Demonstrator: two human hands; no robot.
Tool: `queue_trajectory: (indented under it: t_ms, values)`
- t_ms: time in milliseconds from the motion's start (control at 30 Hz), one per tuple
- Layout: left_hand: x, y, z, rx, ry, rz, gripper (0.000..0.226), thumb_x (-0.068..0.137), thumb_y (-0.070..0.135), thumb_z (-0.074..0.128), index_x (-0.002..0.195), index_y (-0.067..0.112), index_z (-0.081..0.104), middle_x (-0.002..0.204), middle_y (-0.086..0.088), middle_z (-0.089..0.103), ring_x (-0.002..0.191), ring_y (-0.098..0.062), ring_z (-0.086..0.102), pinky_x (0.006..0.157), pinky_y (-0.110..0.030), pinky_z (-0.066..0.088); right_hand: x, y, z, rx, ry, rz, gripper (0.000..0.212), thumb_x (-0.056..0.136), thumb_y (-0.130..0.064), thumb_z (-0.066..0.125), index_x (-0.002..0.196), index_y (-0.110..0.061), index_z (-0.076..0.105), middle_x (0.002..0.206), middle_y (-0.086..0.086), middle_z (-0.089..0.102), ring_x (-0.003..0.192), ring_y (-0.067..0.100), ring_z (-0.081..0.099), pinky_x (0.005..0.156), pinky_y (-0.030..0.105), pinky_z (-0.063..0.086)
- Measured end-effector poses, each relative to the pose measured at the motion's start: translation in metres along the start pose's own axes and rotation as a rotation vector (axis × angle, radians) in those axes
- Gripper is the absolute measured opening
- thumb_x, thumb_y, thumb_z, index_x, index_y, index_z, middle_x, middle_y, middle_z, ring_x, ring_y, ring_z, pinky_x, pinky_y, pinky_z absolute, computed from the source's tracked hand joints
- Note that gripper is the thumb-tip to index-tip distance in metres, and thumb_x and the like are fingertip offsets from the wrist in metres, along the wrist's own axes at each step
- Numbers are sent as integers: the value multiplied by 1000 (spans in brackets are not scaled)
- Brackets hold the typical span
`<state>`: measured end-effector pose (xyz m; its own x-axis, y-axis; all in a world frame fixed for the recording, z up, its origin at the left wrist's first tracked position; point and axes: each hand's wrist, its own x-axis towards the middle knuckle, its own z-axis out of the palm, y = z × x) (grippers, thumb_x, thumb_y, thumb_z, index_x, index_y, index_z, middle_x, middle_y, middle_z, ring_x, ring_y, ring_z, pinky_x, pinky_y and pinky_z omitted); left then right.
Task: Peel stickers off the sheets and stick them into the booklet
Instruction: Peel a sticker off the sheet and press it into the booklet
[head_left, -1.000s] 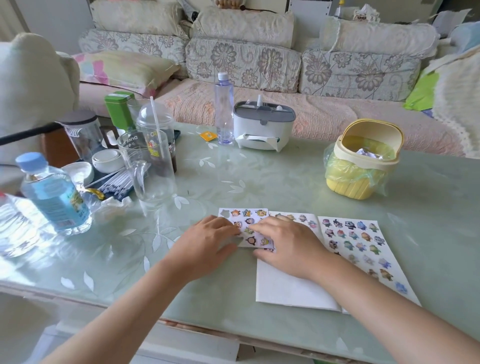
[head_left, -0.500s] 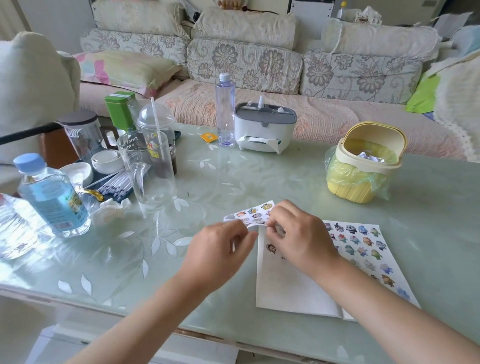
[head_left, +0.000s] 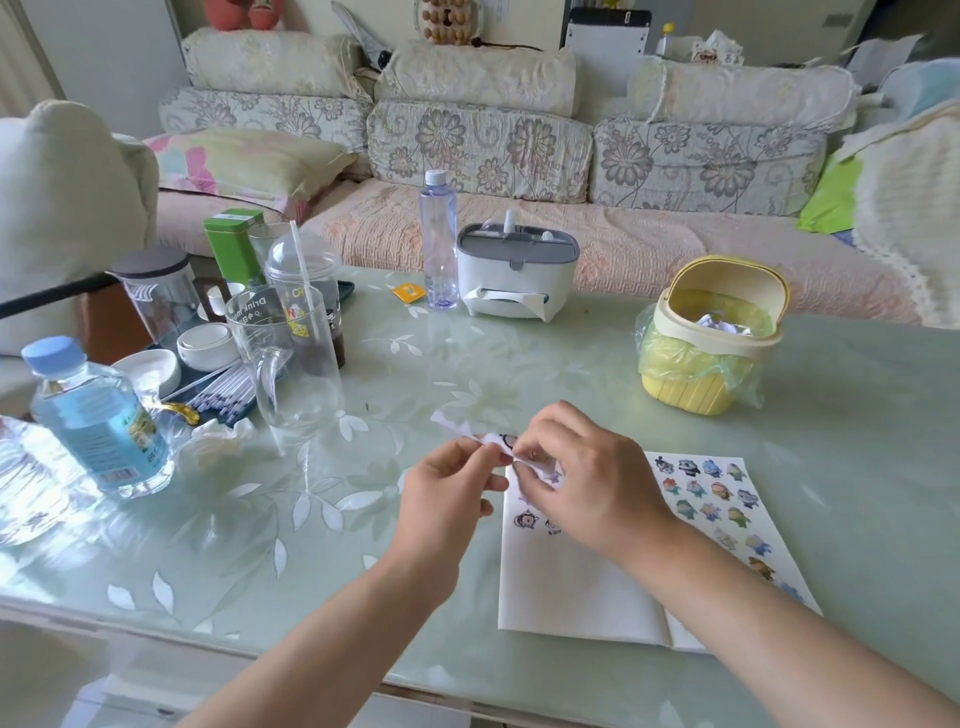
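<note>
Sticker sheet: pinched btwn your left hand & right hand, just above booklet; right hand nearer the page.

Yellow lidded bin with liner, white tissue box, clear bottle, glass pitcher, floral sofa

The white booklet lay open, two small stickers on its left page. One sticker sheet lay flat on its right side; a second sheet was curled and raised above its top edge.
</note>
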<state>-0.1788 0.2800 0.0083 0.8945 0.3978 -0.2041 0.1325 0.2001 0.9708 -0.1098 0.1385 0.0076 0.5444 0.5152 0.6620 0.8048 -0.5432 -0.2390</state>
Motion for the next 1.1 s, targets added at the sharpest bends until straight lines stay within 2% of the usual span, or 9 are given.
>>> queue_trajectory:
  t_ms: [100,233,333,433,600,667,767,933,1100]
  values:
    - [1,3,4,-7,-9,29,14,94,20,64,88,14,75,89,-1,76,79,-11,67,67,-24,46,2,-4,-5,161,-27,186,12,82,-39,65,90,-31,69,84,-17,63,62,-7,51,57,11,38]
    - [2,4,9,23,-14,85,11,95,21,66,91,16,75,77,6,73,74,-5,66,61,-18,49,7,-4,-12,280,-72,408,9,83,-40,76,88,-32,77,76,-23,67,61,-5,57,60,16,40]
    - [4,4,13,62,-34,137,10,95,18,66,90,16,75,77,4,73,73,-5,67,59,-15,49,9,-2,-18,403,-130,576,10,81,-40,80,86,-32,79,64,-27,66,56,-3,61,61,22,49]
    - [6,6,17,95,-51,186,12,95,16,65,88,16,75,78,1,75,73,-5,66,59,-15,49,13,1,-23,501,-122,637,6,80,-34,82,82,-29,79,67,-20,71,60,-3,63,63,20,50]
    - [10,6,22,181,-51,265,15,95,15,65,84,18,76,80,1,75,80,-13,68,66,-24,54,15,0,-30,645,-118,772,9,85,-20,78,77,-24,78,52,-16,63,43,-2,50,45,13,42]
    - [12,5,24,201,-45,267,17,95,17,66,82,21,75,80,0,75,85,-20,68,71,-32,57,16,0,-32,646,-131,802,8,87,-19,76,80,-19,79,47,-17,59,41,-2,49,44,12,41]
    - [13,4,26,213,-27,262,18,94,17,66,79,22,75,78,0,74,87,-24,68,74,-35,57,17,0,-33,616,-137,810,10,88,-19,74,81,-14,80,44,-17,57,39,-1,50,43,12,40]
    - [14,2,26,259,-17,290,21,94,18,65,76,24,74,77,0,73,86,-27,67,83,-52,56,16,-3,-32,568,-131,801,16,86,-23,73,72,-22,79,45,-13,57,42,3,49,45,12,40]
    - [13,1,24,235,-22,296,18,93,22,64,77,24,73,78,-3,72,87,-29,67,85,-52,56,17,-2,-30,584,-73,857,17,86,-22,74,69,-19,77,50,-13,61,40,3,54,44,13,40]
